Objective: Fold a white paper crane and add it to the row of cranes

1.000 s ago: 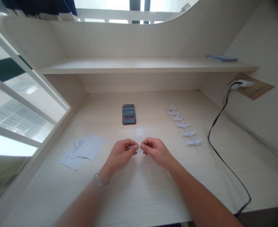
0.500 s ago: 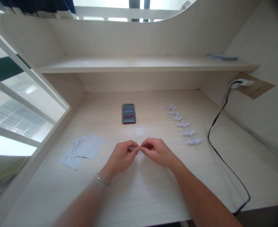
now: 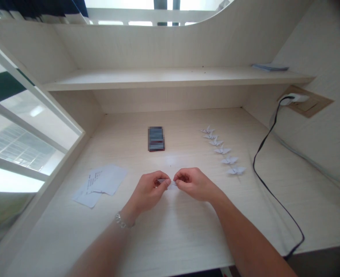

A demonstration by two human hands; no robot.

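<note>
**A:** Head view, the only one. What do the hands have?

**B:** Left hand and right hand meet at the middle of the worktop, fingertips almost touching. Between them is a small white paper piece. Each grip is pressed together on one end of it, thumb against forefinger. It sits low, just above the worktop or on it; cannot tell which.

**A:** Step in hand?

**B:** Judging by the pinch, a fine fold or crease is being worked. The paper is mostly hidden by the fingers, so its shape is unclear.

**A:** Surroundings?

**B:** To the right, a slanting row of folded paper figures, six by my count, each apart from the next. Beyond the hands is a dark flat object, blurred. Left of them lie loose sheets, overlapping, one with print. A black cable runs from the wall socket down across the right of the worktop. There is a bracelet on the left wrist, and a shelf above.

**A:** What would the next move call for?

**B:** My judgement: fingertip pressure only, both pinches holding steady so the paper does not slip or tear.
</note>
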